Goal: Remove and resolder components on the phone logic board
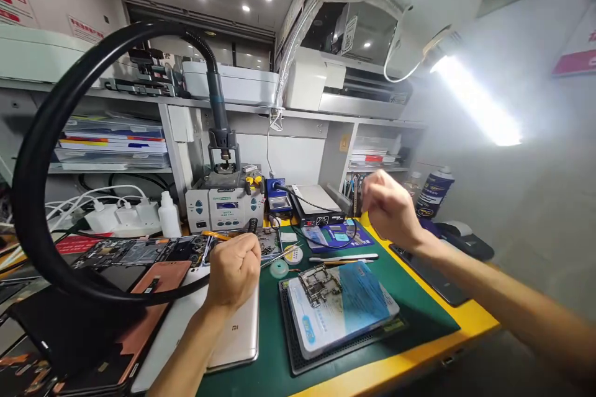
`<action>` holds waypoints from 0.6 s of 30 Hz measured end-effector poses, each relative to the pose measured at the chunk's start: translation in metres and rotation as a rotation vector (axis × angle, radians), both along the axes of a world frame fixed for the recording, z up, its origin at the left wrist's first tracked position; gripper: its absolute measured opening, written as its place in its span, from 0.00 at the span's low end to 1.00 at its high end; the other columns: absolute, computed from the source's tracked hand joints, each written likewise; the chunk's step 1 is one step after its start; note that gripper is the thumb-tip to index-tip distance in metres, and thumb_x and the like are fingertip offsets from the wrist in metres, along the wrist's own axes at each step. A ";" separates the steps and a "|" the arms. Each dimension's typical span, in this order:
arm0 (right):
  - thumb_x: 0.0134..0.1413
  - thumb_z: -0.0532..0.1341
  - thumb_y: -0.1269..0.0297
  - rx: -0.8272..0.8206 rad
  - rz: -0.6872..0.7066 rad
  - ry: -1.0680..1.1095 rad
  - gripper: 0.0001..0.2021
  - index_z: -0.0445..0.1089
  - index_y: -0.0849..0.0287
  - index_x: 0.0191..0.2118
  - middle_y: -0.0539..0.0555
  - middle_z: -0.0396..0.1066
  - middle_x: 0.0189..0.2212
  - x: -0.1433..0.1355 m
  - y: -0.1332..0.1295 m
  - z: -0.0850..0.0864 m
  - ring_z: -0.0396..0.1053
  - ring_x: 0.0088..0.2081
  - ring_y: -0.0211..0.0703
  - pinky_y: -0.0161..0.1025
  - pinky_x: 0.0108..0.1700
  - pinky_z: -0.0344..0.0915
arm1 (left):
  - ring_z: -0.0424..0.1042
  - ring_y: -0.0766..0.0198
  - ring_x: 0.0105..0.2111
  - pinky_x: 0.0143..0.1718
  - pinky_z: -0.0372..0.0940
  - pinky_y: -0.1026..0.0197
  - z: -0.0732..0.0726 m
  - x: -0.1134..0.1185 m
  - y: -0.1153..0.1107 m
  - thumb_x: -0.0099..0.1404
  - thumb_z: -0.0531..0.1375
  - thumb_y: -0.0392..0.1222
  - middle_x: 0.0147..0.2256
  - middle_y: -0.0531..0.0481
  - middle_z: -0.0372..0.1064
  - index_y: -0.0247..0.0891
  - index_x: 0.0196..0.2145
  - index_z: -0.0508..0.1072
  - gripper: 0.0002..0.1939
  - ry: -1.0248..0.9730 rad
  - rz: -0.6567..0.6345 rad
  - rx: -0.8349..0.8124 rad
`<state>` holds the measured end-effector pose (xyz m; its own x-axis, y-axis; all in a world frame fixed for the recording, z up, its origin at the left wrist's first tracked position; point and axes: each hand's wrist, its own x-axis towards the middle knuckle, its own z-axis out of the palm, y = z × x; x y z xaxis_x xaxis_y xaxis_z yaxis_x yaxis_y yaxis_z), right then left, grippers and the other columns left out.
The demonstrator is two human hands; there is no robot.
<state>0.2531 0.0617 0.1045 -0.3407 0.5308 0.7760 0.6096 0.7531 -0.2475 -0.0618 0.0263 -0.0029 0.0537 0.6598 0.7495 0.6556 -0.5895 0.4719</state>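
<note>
My left hand [235, 270] is closed in a fist above a gold phone back [235, 335] with an MI logo. Nothing shows in its fingers. Tweezers [283, 254] lie beyond its right side, partly over a round pale container [293, 254]; a small green round item [279, 269] is close by. My right hand [388, 205] is raised over the bench's right side, its fingers curled shut, with no held thing visible. Below and between both hands, a boxed kit with a circuit-board picture [342, 304] rests on a black perforated tray [292, 347].
A black hose [35, 155] loops across the left, by a hot-air station [226, 208] and opened phones [139, 251]. Behind the mat [419, 322] stand a flat heating plate [319, 201] and a spray can [435, 192]. A bright lamp [479, 99] hangs at upper right.
</note>
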 end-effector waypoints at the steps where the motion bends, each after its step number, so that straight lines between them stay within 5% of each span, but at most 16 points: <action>1: 0.66 0.61 0.62 0.009 0.023 0.006 0.11 0.71 0.58 0.51 0.57 0.73 0.50 0.004 -0.014 -0.012 0.74 0.44 0.46 0.48 0.45 0.74 | 0.73 0.65 0.38 0.39 0.72 0.58 -0.002 0.001 -0.001 0.70 0.57 0.47 0.44 0.47 0.72 0.35 0.48 0.71 0.15 0.017 -0.015 0.002; 5: 0.66 0.62 0.62 0.003 0.062 0.080 0.13 0.70 0.60 0.53 0.57 0.73 0.50 0.006 -0.037 -0.051 0.75 0.44 0.47 0.49 0.44 0.75 | 0.73 0.64 0.39 0.40 0.72 0.57 -0.008 0.008 -0.003 0.71 0.57 0.47 0.44 0.47 0.72 0.36 0.48 0.71 0.14 0.084 -0.063 0.030; 9: 0.66 0.62 0.62 -0.067 0.109 0.180 0.14 0.70 0.59 0.54 0.58 0.72 0.51 -0.008 -0.027 -0.068 0.75 0.45 0.48 0.49 0.45 0.74 | 0.73 0.64 0.40 0.40 0.72 0.57 -0.010 0.006 -0.004 0.71 0.56 0.46 0.44 0.47 0.72 0.36 0.49 0.71 0.14 0.140 -0.066 0.087; 14: 0.66 0.61 0.62 -0.251 0.273 0.240 0.13 0.71 0.59 0.53 0.57 0.73 0.50 -0.043 -0.019 -0.061 0.75 0.44 0.47 0.49 0.45 0.74 | 0.73 0.65 0.38 0.39 0.72 0.58 -0.002 0.005 -0.006 0.71 0.56 0.46 0.43 0.47 0.72 0.35 0.48 0.71 0.14 0.195 -0.030 0.123; 18: 0.64 0.63 0.62 -0.395 0.546 0.217 0.15 0.71 0.60 0.54 0.58 0.74 0.51 -0.066 -0.040 -0.043 0.75 0.49 0.51 0.54 0.50 0.72 | 0.72 0.67 0.34 0.36 0.71 0.60 0.003 0.033 -0.017 0.70 0.57 0.48 0.39 0.49 0.72 0.35 0.45 0.72 0.14 0.296 -0.123 0.044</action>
